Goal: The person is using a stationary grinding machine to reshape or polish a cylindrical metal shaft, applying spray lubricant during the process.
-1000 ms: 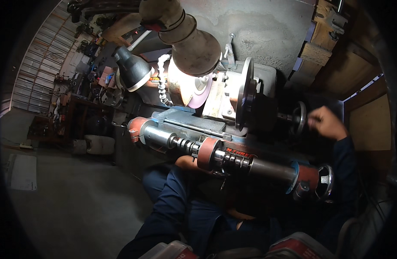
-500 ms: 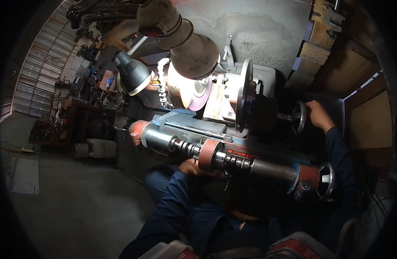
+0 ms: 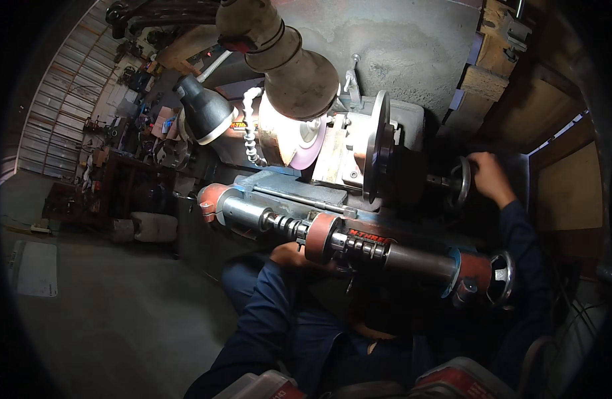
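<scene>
Red collar [image 3: 321, 238] just above left hand [image 3: 289, 255], handwheel [image 3: 466, 183] beyond and right of collar, beside right hand [image 3: 490, 178]; cannot tell either grip; seems mid-adjustment, likely calling next for small, steady turns.

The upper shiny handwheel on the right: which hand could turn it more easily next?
Probably the right hand: it is right by the rim of the upper handwheel. The left hand is farther away, low beside the red ring.
</scene>
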`<action>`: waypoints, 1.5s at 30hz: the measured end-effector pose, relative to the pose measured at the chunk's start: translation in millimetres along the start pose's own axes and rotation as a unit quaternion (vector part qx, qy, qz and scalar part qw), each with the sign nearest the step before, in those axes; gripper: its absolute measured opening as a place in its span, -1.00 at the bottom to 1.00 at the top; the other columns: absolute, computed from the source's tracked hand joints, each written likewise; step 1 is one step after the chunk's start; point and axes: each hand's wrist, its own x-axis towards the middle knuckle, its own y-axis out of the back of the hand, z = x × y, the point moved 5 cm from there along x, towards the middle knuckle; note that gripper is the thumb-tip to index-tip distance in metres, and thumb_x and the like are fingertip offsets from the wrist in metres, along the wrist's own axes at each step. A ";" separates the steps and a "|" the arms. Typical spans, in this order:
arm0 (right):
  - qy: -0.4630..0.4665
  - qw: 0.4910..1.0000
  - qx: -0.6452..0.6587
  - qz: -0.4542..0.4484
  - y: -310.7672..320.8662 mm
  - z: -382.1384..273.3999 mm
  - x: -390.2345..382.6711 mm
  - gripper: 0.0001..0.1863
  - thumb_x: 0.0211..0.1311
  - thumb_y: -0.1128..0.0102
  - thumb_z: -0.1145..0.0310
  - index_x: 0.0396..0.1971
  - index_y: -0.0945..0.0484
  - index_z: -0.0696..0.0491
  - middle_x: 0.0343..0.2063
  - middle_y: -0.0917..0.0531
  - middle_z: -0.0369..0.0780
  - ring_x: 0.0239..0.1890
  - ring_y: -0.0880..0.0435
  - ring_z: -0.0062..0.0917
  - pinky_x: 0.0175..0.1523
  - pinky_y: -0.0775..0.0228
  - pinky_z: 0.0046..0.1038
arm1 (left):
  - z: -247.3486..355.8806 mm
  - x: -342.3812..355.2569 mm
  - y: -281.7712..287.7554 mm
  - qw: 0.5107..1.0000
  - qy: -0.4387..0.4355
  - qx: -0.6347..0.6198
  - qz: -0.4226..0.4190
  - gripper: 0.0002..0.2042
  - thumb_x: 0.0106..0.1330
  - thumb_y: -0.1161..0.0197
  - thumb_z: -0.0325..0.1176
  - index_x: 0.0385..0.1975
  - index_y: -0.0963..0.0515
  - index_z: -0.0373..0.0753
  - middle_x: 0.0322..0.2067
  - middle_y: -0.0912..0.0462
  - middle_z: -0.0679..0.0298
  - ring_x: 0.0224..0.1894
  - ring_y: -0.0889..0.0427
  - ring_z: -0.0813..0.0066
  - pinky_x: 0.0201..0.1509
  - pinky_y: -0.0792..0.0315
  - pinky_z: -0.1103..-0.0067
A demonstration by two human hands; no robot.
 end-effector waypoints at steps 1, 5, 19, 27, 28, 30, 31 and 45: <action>-0.002 1.000 0.030 0.005 14.4 -12.7 -3.9 -0.84 0.09 -0.21 0.50 -0.32 -0.64 0.20 -0.27 -0.67 0.04 -0.21 -0.65 -0.10 -0.10 -0.49 -0.31 | -13.5 -1.6 -0.3 0.998 0.042 -0.048 -0.019 -0.63 0.07 -0.47 -0.19 -0.16 -0.61 -0.20 -0.30 -0.67 0.27 -0.23 -0.61 0.44 -0.12 -0.49 0.47; 0.035 0.961 -0.105 -0.254 8.1 -56.0 -43.8 -0.78 0.07 -0.26 0.43 -0.31 -0.66 0.24 -0.35 -0.66 0.09 -0.30 -0.67 -0.08 -0.15 -0.53 -0.26 | -38.9 -0.3 -1.4 0.989 0.051 -0.128 -0.049 -0.63 0.08 -0.46 -0.19 -0.16 -0.60 -0.22 -0.30 -0.67 0.27 -0.24 -0.61 0.44 -0.13 -0.49 0.47; -0.019 0.995 0.096 -0.005 -21.0 45.3 9.8 -0.83 0.19 -0.11 0.54 -0.29 -0.65 0.24 -0.52 -0.65 0.00 -0.50 -0.62 -0.41 -0.31 -0.40 -0.39 | -44.5 2.0 -7.9 0.977 0.068 -0.177 -0.095 -0.65 0.12 -0.42 -0.20 -0.17 -0.60 -0.27 -0.31 -0.66 0.24 -0.26 -0.60 0.43 -0.15 -0.48 0.47; 0.094 0.965 -0.024 -0.245 -59.3 39.3 -6.0 -0.64 0.07 -0.12 0.51 -0.08 -0.63 0.06 -0.25 -0.71 -0.05 -0.24 -0.70 -0.30 -0.10 -0.50 -0.35 | -53.0 -1.8 -12.2 0.968 0.081 -0.215 -0.103 -0.65 0.14 -0.40 -0.21 -0.17 -0.60 -0.30 -0.31 -0.66 0.23 -0.27 -0.60 0.42 -0.17 -0.47 0.47; 0.127 0.966 -0.006 -0.224 -52.8 33.7 -12.4 -0.64 0.07 -0.12 0.51 -0.08 -0.63 0.06 -0.25 -0.71 -0.05 -0.24 -0.70 -0.30 -0.10 -0.50 -0.35 | -55.7 -3.5 -12.7 0.966 0.085 -0.221 -0.103 -0.66 0.14 -0.39 -0.21 -0.17 -0.60 -0.31 -0.31 -0.66 0.22 -0.27 -0.60 0.42 -0.17 -0.47 0.47; -0.094 0.914 -0.086 -0.386 -62.6 48.1 -32.6 -0.61 0.09 -0.12 0.50 -0.02 -0.59 0.02 -0.15 -0.69 -0.05 -0.13 -0.68 -0.28 0.02 -0.48 -0.32 | -62.3 -5.1 -13.2 0.962 0.090 -0.237 -0.103 -0.66 0.15 -0.39 -0.21 -0.17 -0.60 -0.31 -0.31 -0.66 0.22 -0.27 -0.59 0.42 -0.17 -0.47 0.47; -0.104 0.904 -0.103 -0.402 -60.1 43.6 -36.4 -0.61 0.09 -0.12 0.50 -0.02 -0.59 0.02 -0.15 -0.69 -0.05 -0.13 -0.68 -0.28 0.02 -0.48 -0.32 | -66.2 -5.9 -13.5 0.959 0.095 -0.246 -0.103 -0.66 0.15 -0.39 -0.21 -0.17 -0.60 -0.32 -0.31 -0.66 0.22 -0.27 -0.59 0.42 -0.18 -0.47 0.47; 0.141 0.966 -0.109 -0.186 -26.0 -20.2 -24.8 -0.81 0.14 -0.06 0.53 -0.29 -0.64 0.18 -0.41 -0.71 -0.04 -0.39 -0.70 -0.21 -0.25 -0.51 -0.32 | -87.9 -8.1 -28.8 0.897 0.235 -0.335 -0.167 -0.66 0.23 -0.31 -0.19 -0.21 -0.60 -0.38 -0.39 -0.63 0.16 -0.36 -0.57 0.37 -0.24 -0.46 0.47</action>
